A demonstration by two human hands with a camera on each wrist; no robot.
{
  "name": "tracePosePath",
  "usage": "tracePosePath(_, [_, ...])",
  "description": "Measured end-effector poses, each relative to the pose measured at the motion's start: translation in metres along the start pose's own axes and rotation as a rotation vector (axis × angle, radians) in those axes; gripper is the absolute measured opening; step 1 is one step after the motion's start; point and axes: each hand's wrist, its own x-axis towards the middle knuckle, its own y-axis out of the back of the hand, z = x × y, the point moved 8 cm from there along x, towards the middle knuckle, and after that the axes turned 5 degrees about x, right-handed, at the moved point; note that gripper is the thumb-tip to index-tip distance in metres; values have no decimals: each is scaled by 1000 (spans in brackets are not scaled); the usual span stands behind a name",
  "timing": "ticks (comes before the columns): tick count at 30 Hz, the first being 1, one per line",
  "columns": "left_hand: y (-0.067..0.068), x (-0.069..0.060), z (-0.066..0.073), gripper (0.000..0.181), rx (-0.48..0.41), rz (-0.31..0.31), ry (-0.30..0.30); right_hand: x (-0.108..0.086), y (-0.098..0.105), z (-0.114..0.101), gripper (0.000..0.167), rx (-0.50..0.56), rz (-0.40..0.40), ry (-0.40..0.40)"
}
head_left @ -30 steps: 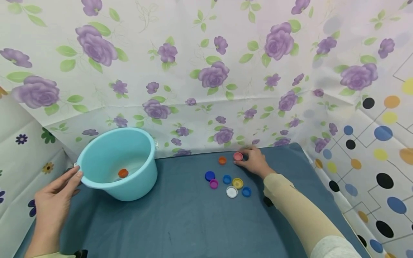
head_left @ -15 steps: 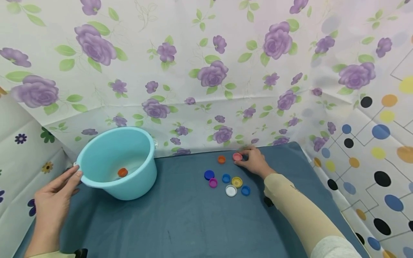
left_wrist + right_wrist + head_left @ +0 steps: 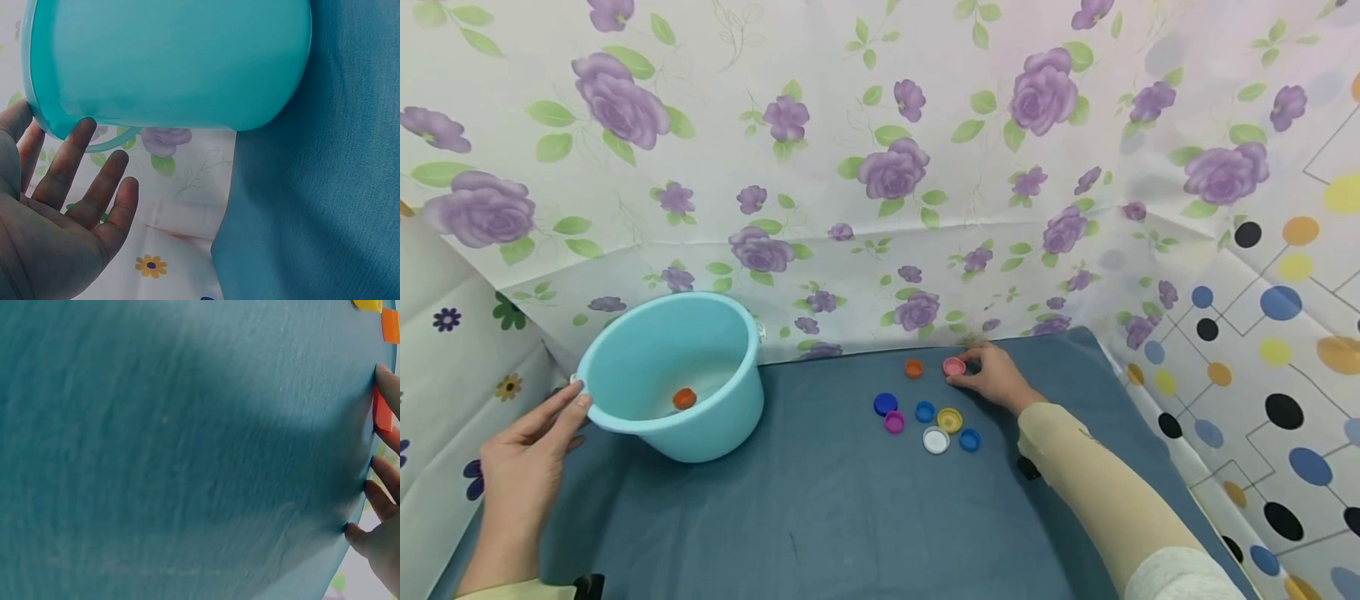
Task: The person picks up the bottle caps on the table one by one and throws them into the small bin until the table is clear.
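Now the left hand (image 3: 529, 454) pinches a plain bucket's rim (image 3: 632, 427) — the right hand (image 3: 997, 379), a pink cap (image 3: 953, 367).

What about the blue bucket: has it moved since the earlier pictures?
No: in the head view, the bucket shows no shift either way against the flowered sheet behind it.

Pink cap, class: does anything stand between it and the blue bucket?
Yes: an orange cap lies between the pink cap, pinched by the right hand, and the blue bucket, whose raised wall also stands in the way.

A screened-off work area; patterned sheets (image 3: 820, 167) line 3 sides.
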Motion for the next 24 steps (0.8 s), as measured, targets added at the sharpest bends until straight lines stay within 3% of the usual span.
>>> tracePosePath(13, [-2, 0, 5, 50, -17, -14, -11, -8, 8, -7, 40, 53, -26, -13])
tracePosePath(24, [-2, 0, 1, 50, 3, -7, 16, -9, 13, -58, 41, 141, -41, 68])
